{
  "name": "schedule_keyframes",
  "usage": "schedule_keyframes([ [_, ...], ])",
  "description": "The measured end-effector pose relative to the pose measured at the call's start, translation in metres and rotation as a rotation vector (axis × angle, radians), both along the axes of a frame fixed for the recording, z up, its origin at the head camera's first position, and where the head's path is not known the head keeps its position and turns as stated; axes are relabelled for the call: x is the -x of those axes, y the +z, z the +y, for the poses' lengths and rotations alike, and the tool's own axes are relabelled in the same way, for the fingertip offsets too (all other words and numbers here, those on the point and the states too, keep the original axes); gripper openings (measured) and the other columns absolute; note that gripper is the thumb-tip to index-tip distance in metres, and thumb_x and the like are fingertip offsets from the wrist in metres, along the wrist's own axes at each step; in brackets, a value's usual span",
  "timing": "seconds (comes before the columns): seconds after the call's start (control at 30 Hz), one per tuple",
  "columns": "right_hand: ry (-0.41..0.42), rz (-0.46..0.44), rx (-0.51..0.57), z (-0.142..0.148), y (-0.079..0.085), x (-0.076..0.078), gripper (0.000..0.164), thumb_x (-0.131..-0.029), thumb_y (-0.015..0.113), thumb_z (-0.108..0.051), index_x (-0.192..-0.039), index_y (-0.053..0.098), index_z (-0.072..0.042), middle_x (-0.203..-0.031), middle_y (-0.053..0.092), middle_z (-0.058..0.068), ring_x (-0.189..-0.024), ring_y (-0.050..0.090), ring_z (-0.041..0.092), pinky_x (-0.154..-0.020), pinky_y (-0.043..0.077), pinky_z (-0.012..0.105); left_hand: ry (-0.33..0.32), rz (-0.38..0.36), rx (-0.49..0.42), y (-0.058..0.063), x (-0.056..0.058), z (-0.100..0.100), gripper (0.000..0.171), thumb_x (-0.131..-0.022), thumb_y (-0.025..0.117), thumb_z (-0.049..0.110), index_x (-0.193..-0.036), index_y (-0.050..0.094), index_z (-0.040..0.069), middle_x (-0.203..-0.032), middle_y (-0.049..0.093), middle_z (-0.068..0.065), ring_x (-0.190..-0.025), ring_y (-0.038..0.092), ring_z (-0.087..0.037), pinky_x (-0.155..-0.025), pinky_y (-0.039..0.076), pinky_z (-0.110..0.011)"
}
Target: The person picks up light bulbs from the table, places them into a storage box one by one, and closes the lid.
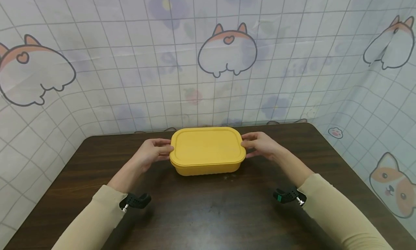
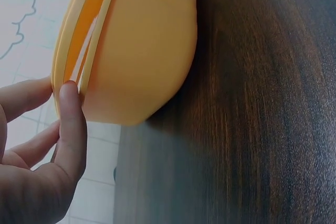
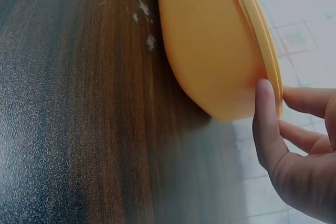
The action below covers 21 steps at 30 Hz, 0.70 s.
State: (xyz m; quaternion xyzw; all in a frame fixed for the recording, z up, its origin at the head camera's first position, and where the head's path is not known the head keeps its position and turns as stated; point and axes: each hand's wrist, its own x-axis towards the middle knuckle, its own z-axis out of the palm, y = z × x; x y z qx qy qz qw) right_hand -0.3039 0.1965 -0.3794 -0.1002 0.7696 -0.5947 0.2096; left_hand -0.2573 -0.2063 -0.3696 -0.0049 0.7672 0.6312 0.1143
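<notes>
A yellow rectangular food container [image 1: 208, 169] with rounded corners sits toward the back of the table, its flat yellow lid [image 1: 206, 145] on top. My left hand [image 1: 151, 152] pinches the lid's left end between thumb and fingers. In the left wrist view a gap shows between the lid [image 2: 62, 51] and the container's rim, with the thumb at its lower end. At the opposite end, my right hand [image 1: 260, 145] pinches the lid's edge, thumb in front and fingers behind. There the lid [image 3: 270, 56] lies close along the rim.
The dark wood-grain table [image 1: 208, 210] extends in front of the container and to both sides. Behind it hangs a white grid-patterned sheet [image 1: 146, 80] with cartoon dogs. Black wrist straps [image 1: 138, 201] sit at both sleeves. Pale marks [image 3: 142, 6] show on the tabletop.
</notes>
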Motion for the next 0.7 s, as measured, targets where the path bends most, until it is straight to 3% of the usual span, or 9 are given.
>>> schedule_keyframes([
  [0.7,0.005,0.003,-0.005,-0.0026,-0.0022,-0.0001,0.055,-0.104,0.061,-0.009,-0.151,0.039,0.01,-0.142,0.05,0.029,-0.121,0.06,0.036,-0.086,0.06,0.042,0.003,-0.053,-0.028,-0.0084,0.0029,-0.0056,0.057,-0.099,0.071,0.015,-0.146,0.048,-0.008,-0.13,0.062,-0.021,-0.094,0.071,-0.015,-0.089,0.059,-0.032],
])
